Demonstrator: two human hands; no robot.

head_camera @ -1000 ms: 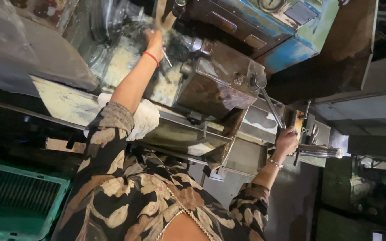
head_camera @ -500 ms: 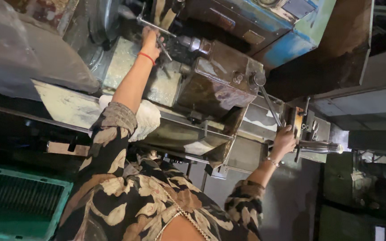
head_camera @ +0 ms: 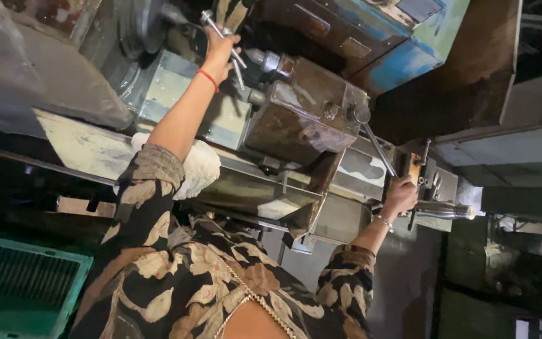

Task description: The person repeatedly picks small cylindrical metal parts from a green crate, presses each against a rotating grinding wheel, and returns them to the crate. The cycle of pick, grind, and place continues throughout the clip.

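My left hand [head_camera: 222, 55], a red thread at the wrist, reaches up and grips a slim metal T-handled key [head_camera: 219, 30] beside the round chuck [head_camera: 138, 28] of a lathe. My right hand [head_camera: 401, 196] is closed round the lower end of a long metal lever [head_camera: 377, 145], which runs up to a round knob on the brown carriage box [head_camera: 302, 116]. Just right of that hand a chrome cylinder handle [head_camera: 448, 210] sticks out. Both sleeves are dark with a pale leaf print.
A white cloth [head_camera: 197, 168] lies on the machine bed under my left forearm. A blue and green machine housing [head_camera: 412, 41] sits at the upper right. A green slatted crate [head_camera: 20, 290] stands at the lower left. Dark machinery [head_camera: 522, 242] fills the right side.
My left hand has taken hold of the metal key at the chuck and shifted slightly with it. My right hand has stayed on the lever.
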